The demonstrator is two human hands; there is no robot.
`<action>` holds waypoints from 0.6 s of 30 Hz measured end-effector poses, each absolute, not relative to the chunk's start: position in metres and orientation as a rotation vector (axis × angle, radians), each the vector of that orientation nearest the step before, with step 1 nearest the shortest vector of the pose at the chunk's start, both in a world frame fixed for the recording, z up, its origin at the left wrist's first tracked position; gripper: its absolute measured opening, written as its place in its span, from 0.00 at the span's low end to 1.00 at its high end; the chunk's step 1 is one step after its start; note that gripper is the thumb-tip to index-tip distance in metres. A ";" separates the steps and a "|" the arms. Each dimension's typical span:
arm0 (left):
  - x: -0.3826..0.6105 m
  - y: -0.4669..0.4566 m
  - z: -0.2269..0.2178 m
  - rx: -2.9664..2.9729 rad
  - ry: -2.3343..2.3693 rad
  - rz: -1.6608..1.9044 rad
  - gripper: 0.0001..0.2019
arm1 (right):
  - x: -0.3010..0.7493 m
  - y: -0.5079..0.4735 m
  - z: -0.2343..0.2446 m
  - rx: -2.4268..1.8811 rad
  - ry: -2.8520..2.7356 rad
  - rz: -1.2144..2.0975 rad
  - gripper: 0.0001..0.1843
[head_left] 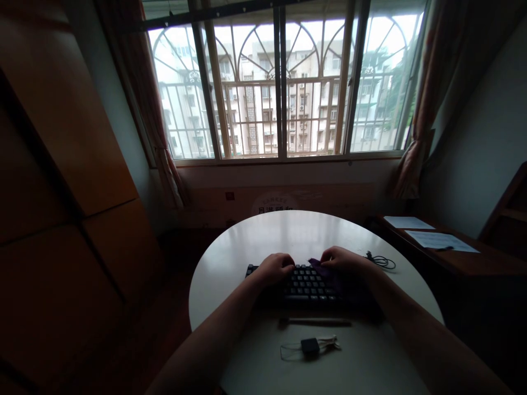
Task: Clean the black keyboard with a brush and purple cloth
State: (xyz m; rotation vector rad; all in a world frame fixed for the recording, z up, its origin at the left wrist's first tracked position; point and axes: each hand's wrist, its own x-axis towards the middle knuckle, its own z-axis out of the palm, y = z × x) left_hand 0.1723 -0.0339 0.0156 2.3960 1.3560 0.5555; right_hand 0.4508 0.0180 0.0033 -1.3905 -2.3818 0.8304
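A black keyboard (pixel 307 285) lies on the white round table, its left and right parts covered by my arms. My left hand (pixel 276 267) is curled over its upper left, fingers closed at the back edge. In my right hand (pixel 341 259), a purple cloth (pixel 323 269) is pinched and hangs down onto the keys. Nearer to me lies a thin stick-like tool with a dark end, perhaps a brush (pixel 319 322). Below that rests a small black block with wire loops at both ends, like a keycap puller (pixel 310 348).
The keyboard's dark cable (pixel 382 261) is coiled on the right of the white table (pixel 222 252). Paper sheets (pixel 440 240) with a dark pen-like item lie on a brown wooden surface at right. A wooden cabinet (pixel 69 137) stands left, and a barred window is ahead.
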 end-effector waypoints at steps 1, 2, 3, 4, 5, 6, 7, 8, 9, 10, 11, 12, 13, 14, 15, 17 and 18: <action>0.172 -0.034 0.016 2.392 1.361 0.549 0.13 | 0.452 0.017 0.005 -1.386 -2.385 0.849 0.16; 0.172 -0.034 0.016 2.388 1.363 0.542 0.13 | 0.452 0.016 0.006 -1.380 -2.388 0.865 0.16; 0.172 -0.034 0.016 2.385 1.364 0.537 0.13 | 0.453 0.015 0.007 -1.377 -2.390 0.877 0.16; 0.172 -0.035 0.017 2.384 1.362 0.536 0.13 | 0.453 0.014 0.008 -1.378 -2.389 0.883 0.16; 0.172 -0.035 0.017 2.385 1.357 0.540 0.13 | 0.452 0.013 0.009 -1.379 -2.389 0.883 0.15; 0.172 -0.035 0.017 2.385 1.355 0.544 0.13 | 0.452 0.013 0.009 -1.378 -2.389 0.874 0.15; 0.172 -0.035 0.017 2.385 1.356 0.547 0.13 | 0.451 0.012 0.009 -1.382 -2.389 0.856 0.15; 0.173 -0.035 0.017 2.385 1.358 0.547 0.13 | 0.449 0.012 0.008 -1.389 -2.388 0.828 0.14; 0.173 -0.035 0.017 2.385 1.363 0.547 0.13 | 0.448 0.012 0.008 -1.396 -2.386 0.798 0.14; 0.173 -0.035 0.017 2.385 1.368 0.544 0.13 | 0.446 0.012 0.007 -1.405 -2.384 0.768 0.13; 0.173 -0.035 0.017 2.385 1.371 0.542 0.13 | 0.445 0.012 0.007 -1.413 -2.383 0.746 0.14; 0.173 -0.036 0.017 2.383 1.375 0.540 0.13 | 0.444 0.013 0.006 -1.419 -2.382 0.731 0.14; 0.173 -0.036 0.017 2.381 1.378 0.542 0.13 | 0.444 0.013 0.006 -1.419 -2.384 0.726 0.14; 0.173 -0.036 0.018 2.377 1.381 0.543 0.13 | 0.443 0.013 0.005 -1.417 -2.383 0.724 0.14; 0.173 -0.036 0.018 2.375 1.381 0.542 0.13 | 0.444 0.014 0.005 -1.415 -2.384 0.727 0.14; 0.173 -0.036 0.019 2.371 1.380 0.531 0.14 | 0.445 0.015 0.006 -1.401 -2.387 0.756 0.14; 0.173 -0.036 0.019 2.371 1.378 0.526 0.14 | 0.447 0.015 0.006 -1.391 -2.390 0.784 0.14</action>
